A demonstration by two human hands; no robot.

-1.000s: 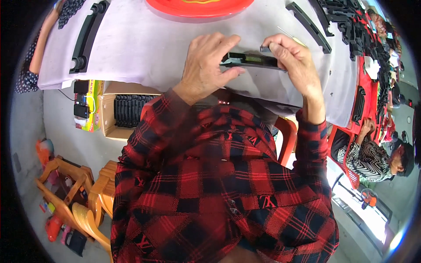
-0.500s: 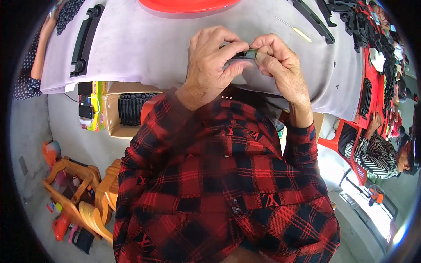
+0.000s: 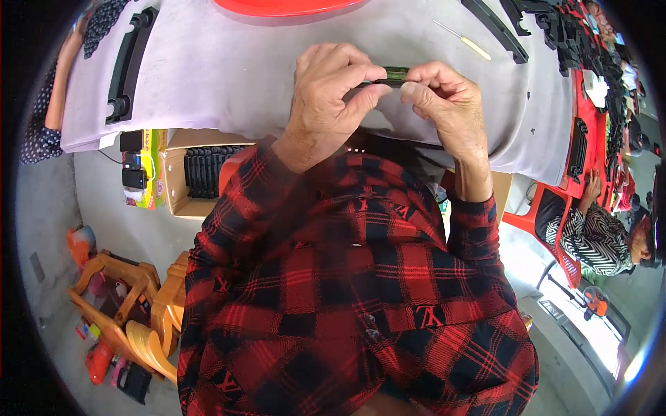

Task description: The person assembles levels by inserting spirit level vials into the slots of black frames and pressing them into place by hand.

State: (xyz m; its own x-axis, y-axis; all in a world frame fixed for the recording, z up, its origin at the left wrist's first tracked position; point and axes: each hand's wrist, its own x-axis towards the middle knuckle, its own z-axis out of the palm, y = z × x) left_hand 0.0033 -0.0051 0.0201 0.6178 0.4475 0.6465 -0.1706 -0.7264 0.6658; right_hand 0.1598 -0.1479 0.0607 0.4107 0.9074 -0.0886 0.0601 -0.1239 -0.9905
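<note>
Between my two hands, above the grey cloth, is a small dark part with a green strip; its exact kind does not show. My left hand pinches its left end between thumb and fingers. With thumb and bent forefinger, my right hand grips the right end. The fingers cover both ends, so only the middle stretch is visible. To the right, beyond my right hand, lies a thin screwdriver-like tool with a pale yellow handle.
A red tray stands at the table's far edge. Long black plastic parts lie at left and far right. Below the table's left side sits a cardboard box of black parts. Another person's arm rests at far left.
The small part has turned so more of its green strip shows. My right hand has lowered slightly and its fingers have shifted along the end; my left hand has moved slightly left.
</note>
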